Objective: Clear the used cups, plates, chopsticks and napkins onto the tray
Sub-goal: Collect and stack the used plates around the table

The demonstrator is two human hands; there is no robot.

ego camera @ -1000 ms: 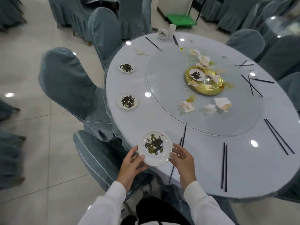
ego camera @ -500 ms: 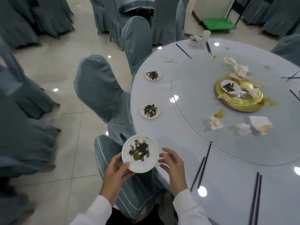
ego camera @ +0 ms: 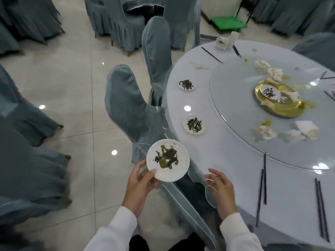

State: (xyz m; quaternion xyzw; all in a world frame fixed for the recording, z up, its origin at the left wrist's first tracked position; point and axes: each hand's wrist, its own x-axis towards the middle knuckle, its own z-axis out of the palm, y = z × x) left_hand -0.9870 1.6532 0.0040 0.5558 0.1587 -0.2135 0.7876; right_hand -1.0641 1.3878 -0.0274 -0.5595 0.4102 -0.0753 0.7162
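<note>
While the left hand (ego camera: pixel 140 185) holds the small white plate (ego camera: pixel 168 160) off the table's edge, above a covered chair, its thumb lies curled over the near rim and its fingers are tucked beneath, clamped on the plate. That plate is round and shallow, glossy white, smeared across the middle with dark brown and olive-green sauce in streaks; the rim is mostly clean apart from a few specks. It sits roughly level in the hand.

The right hand (ego camera: pixel 220 187) hovers just to the right of the plate, apart from it, holding nothing, with its fingers loosely spread and slightly bent, over the edge of the round table (ego camera: pixel 226 178). Both arms wear white sleeves.

On the table's pale cloth two more small plates lie near the left edge: the nearer plate (ego camera: pixel 194 124) and the farther plate (ego camera: pixel 187 84), each with the same dark smear. A glass turntable (ego camera: pixel 244 142) fills the table's middle, carrying a gold dish (ego camera: pixel 279 104) with another stained white plate on it, and crumpled napkins (ego camera: pixel 306 129) scattered about, some stained yellow. Black chopsticks (ego camera: pixel 262 192) lie in pairs on the cloth near the right hand. At the far rim stands a small cup (ego camera: pixel 222 43) with dark residue inside.
</note>
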